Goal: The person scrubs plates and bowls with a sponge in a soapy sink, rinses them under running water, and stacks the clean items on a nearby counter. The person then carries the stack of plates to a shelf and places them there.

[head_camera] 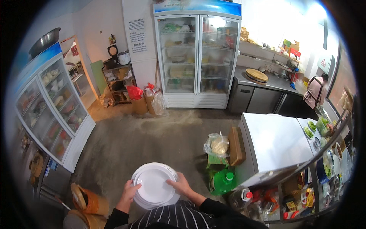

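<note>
A stack of white plates is held level in front of my striped apron. My left hand grips its left rim, thumb on top. On the right rim, my right hand holds the stack the same way, its thumb reaching over the top plate. The fingers of both hands are mostly hidden beneath the plates. Dark marks show on the far rim of one plate. Below the stack lies the grey floor.
Glass-door refrigerators stand ahead and at left. To the right are a white chest freezer, a green stool and a green jug. Wooden barrels sit at lower left. A person stands by the far-right counter.
</note>
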{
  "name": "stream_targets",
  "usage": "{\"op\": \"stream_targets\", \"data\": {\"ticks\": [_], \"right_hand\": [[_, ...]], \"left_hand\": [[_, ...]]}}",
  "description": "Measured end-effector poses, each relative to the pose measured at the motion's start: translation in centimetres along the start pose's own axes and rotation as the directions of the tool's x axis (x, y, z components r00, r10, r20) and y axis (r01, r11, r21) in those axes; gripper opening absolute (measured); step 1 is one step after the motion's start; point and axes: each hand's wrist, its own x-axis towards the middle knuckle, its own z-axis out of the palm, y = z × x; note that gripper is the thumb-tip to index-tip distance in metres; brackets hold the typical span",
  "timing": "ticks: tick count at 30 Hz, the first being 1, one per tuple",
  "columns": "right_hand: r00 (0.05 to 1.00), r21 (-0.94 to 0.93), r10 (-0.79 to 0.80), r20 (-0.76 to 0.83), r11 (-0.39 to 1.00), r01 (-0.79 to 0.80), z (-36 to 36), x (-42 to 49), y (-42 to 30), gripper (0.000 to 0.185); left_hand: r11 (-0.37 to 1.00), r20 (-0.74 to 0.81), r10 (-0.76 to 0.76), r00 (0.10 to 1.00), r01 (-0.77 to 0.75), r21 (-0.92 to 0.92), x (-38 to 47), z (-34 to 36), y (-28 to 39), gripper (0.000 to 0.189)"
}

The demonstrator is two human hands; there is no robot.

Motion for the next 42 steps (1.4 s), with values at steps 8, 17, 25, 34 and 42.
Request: {"op": "stream_targets", "data": {"ticks": [8,17,25,34,42], "right_hand": [[0.998,0.085,-0.066,-0.009,0.994,0.067,-1.1,23.0,-10.4,0.084],[0.966,0.123,-0.049,-0.252,0.989,0.082,-6.7,44.3,-10.7,0.09],[0.754,0.193,0.132,-0.644,0.981,-0.008,-16.5,55.7,-13.1,0.09],[0.485,0.355,0.293,-0.824,0.934,0.039,-31.8,65.7,-8.4,0.085],[0.439,0.379,0.248,-0.864,0.894,0.241,-52.3,72.4,-6.4,0.045]], "left_hand": [[0.997,0.015,0.039,0.999,-0.038,-0.07,21.3,2.5,12.5,0.052],[0.997,0.376,-0.027,0.926,0.053,-0.059,48.4,12.6,20.1,0.048],[0.99,0.796,-0.127,0.591,0.027,0.137,67.8,31.5,31.6,0.031],[0.95,0.908,-0.216,0.36,-0.136,0.28,78.3,58.6,35.3,0.042],[0.964,0.964,-0.26,0.052,-0.044,0.262,79.9,82.1,42.4,0.045]]}}
